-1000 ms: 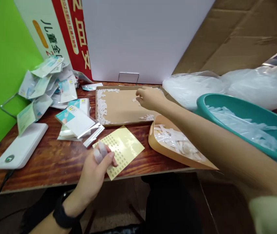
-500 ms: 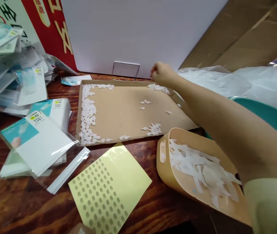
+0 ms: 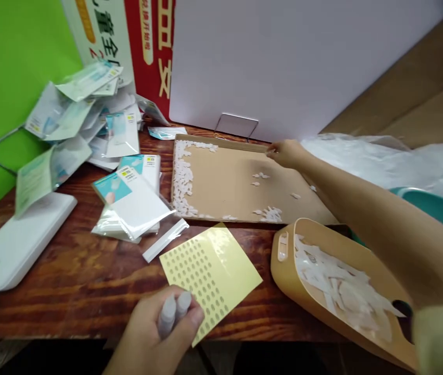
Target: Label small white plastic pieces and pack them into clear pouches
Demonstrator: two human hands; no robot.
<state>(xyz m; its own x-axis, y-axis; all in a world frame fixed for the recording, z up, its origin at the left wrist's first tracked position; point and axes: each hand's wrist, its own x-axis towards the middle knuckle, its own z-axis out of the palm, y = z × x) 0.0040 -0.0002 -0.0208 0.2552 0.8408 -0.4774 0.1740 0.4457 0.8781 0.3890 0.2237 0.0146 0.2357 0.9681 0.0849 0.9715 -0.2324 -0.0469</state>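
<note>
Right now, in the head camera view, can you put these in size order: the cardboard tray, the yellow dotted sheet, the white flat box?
1. The cardboard tray looks largest.
2. The yellow dotted sheet and the white flat box look about equal, so I won't rank them.

This looks like a small packing workshop: a wooden tabletop carries a cardboard tray and heaps of printed retail packets, with a printed carton and flattened cardboard sheets beyond its far edge.
</note>
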